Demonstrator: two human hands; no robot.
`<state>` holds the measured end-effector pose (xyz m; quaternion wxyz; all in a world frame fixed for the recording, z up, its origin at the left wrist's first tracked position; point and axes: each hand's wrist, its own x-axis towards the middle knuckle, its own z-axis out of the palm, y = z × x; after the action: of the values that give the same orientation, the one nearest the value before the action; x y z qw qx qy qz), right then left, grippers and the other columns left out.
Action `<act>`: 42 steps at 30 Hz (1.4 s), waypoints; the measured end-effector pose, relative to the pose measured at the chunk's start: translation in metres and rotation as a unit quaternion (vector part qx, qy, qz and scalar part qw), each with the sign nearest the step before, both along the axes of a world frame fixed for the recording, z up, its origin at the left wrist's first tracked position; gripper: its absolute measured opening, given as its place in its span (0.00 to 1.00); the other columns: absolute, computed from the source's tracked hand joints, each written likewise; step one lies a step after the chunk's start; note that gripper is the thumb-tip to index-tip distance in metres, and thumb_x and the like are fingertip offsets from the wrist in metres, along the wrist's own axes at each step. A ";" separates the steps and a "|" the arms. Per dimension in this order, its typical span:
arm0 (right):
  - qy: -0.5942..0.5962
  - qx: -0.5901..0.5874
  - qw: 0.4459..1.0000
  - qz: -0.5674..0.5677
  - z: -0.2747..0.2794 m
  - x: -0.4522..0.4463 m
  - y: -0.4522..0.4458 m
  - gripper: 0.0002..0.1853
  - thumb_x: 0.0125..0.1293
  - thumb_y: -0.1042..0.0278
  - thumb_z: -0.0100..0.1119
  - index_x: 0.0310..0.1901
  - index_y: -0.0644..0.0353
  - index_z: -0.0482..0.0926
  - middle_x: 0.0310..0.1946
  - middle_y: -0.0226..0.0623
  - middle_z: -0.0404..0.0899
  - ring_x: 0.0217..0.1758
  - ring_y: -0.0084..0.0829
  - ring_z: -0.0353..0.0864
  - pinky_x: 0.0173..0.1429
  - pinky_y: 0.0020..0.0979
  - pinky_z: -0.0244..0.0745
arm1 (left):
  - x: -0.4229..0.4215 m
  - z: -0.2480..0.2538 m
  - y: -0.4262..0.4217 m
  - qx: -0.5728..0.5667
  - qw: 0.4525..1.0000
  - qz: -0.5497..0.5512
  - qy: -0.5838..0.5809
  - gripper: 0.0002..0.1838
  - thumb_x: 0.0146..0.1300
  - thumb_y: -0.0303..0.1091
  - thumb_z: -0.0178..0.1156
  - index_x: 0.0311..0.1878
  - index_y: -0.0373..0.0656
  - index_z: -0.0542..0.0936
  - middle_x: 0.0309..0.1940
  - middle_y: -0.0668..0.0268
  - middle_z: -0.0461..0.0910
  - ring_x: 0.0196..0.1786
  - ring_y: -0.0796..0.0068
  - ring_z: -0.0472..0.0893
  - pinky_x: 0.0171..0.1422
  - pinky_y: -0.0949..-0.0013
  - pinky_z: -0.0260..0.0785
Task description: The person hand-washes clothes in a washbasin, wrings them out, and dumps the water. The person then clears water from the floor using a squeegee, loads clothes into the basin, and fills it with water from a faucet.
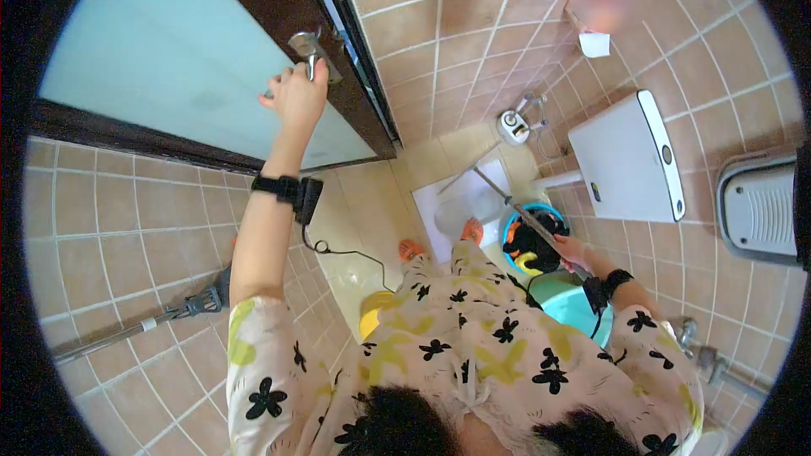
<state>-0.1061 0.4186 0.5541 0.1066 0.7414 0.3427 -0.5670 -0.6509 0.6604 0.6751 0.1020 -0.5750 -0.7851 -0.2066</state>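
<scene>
At the upper left, my left hand (299, 95) is closed round the metal handle (311, 57) of a door (194, 42) with a dark frame and frosted glass. Low on the right, my right hand (574, 254) grips a long thin pole (528, 218). The pole slants up and left over a blue basin (508, 241) filled with dark clothes (538, 245); its far end lies over the white squat toilet (463, 207). Both my wrists carry black straps with cables.
A white cistern (625, 160) hangs on the right wall, beside a grey box (758, 207). Near my right forearm is a turquoise basin (583, 308). A yellow object (374, 312) sits by my legs. A white device (513, 127) stands in the corner. Another pole (118, 338) is at left.
</scene>
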 end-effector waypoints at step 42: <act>0.192 0.137 0.740 0.630 -0.286 -0.366 -0.077 0.15 0.58 0.65 0.46 0.43 0.62 0.74 0.23 0.45 0.78 0.23 0.41 0.78 0.28 0.42 0.71 | 0.121 -0.242 -0.696 -0.243 0.647 0.330 -0.643 0.16 0.59 0.42 0.53 0.37 0.35 0.75 0.26 0.64 0.77 0.31 0.76 0.74 0.38 0.72 0.67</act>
<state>-0.4718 0.3412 0.2677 0.2686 0.2378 0.8190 -0.4478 -0.5299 -0.0355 0.4326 -0.5101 -0.0047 -0.8135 -0.2792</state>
